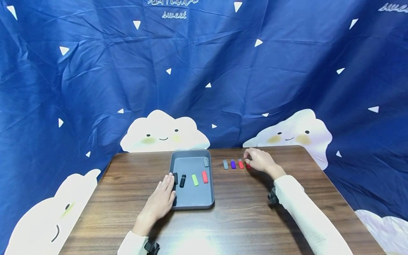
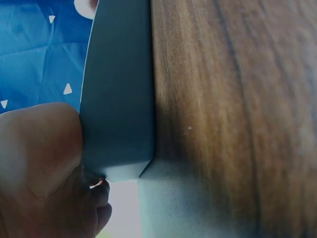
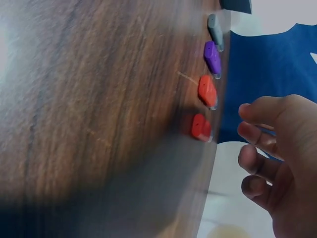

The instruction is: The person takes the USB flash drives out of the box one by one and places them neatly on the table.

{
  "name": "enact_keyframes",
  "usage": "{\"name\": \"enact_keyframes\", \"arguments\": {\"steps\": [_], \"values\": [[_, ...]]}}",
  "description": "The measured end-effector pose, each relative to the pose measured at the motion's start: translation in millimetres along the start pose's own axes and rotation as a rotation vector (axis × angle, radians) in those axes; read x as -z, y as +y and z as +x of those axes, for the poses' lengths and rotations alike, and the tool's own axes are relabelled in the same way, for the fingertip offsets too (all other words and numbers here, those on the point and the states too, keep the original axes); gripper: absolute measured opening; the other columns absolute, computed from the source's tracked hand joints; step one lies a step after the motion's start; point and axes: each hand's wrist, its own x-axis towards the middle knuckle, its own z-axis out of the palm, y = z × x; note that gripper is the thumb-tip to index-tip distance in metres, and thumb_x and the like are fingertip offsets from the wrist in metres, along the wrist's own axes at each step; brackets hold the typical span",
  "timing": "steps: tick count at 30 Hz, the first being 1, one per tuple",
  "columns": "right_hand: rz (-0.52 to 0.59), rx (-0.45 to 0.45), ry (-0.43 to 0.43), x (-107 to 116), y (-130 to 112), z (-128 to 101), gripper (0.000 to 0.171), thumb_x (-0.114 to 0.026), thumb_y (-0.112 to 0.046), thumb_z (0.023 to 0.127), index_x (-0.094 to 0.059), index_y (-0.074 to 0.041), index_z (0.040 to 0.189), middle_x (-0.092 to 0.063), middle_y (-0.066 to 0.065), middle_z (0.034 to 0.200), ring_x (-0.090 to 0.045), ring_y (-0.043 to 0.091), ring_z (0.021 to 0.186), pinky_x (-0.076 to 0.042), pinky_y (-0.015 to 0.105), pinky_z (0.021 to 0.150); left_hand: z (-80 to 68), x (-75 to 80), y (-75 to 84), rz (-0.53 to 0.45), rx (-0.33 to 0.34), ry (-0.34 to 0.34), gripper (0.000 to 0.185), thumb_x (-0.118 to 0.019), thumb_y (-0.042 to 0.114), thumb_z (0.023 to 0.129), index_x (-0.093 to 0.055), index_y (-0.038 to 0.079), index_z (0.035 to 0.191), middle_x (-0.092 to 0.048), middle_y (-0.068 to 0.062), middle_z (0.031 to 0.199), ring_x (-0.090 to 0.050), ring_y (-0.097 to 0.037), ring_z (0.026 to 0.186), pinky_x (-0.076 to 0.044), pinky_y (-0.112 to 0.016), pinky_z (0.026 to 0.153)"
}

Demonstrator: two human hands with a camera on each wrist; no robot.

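Spreading across the back, a blue curtain (image 1: 204,53) rises behind a wooden table (image 1: 242,216). On the table stands a grey tray (image 1: 192,200). The left hand (image 1: 160,198) rests along the tray's left wall, fingers straight and close together. The right hand (image 1: 259,159) is out beyond the tray's right side, its fingers loosely bent, nothing visible between them. Inside the tray lie a red stick (image 1: 205,176), a green stick (image 1: 195,180), two black sticks (image 1: 182,181) and a grey stick (image 1: 205,162), all flash-drive shaped. On the table, rightward from the tray, runs a row: slate stick (image 1: 225,164), purple stick (image 1: 233,164), bright red stick (image 1: 240,164), then dark red stick (image 3: 200,127), nearest the right hand but apart from its fingers. The step in hand seems to be placing or taking that last stick; which, I cannot tell. Taking it would call for a narrow pinch; leaving it, for lifting clear without nudging its neighbour.
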Motion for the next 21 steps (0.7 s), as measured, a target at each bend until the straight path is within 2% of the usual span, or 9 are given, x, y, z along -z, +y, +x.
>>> {"name": "enact_keyframes", "arguments": {"steps": [5,12,21], "values": [[-0.010,-0.010,-0.004,4.8,-8.0,6.5,0.004,-0.071,-0.025,0.096,-0.068,-0.022,0.095,-0.070,-0.003,0.087,-0.067,0.020,0.083,-0.056,0.051,0.072,0.4,0.2,-0.7,-0.005,0.006,-0.009,0.057,-0.052,0.016,0.110,-0.040,-0.012,0.158,-0.036,-0.028,0.169,-0.036,-0.044,0.158,-0.033,-0.059,0.129],[-0.015,0.013,0.020,8.2,-29.7,16.1,0.004,-0.070,-0.022,0.096,-0.068,-0.020,0.093,-0.073,0.000,0.092,-0.069,0.022,0.086,-0.058,0.053,0.072,0.2,-0.5,-0.7,-0.015,0.012,-0.010,0.057,-0.052,0.016,0.110,-0.040,-0.012,0.158,-0.035,-0.027,0.170,-0.035,-0.044,0.159,-0.032,-0.059,0.130],[0.004,0.071,0.041,9.1,-69.4,33.3,0.006,-0.070,-0.022,0.096,-0.069,-0.020,0.090,-0.070,-0.004,0.085,-0.065,0.017,0.078,-0.056,0.043,0.070,0.0,-0.8,-0.6,-0.021,0.005,-0.001,0.057,-0.053,0.016,0.109,-0.040,-0.013,0.157,-0.036,-0.029,0.169,-0.036,-0.045,0.158,-0.033,-0.060,0.129]]}}
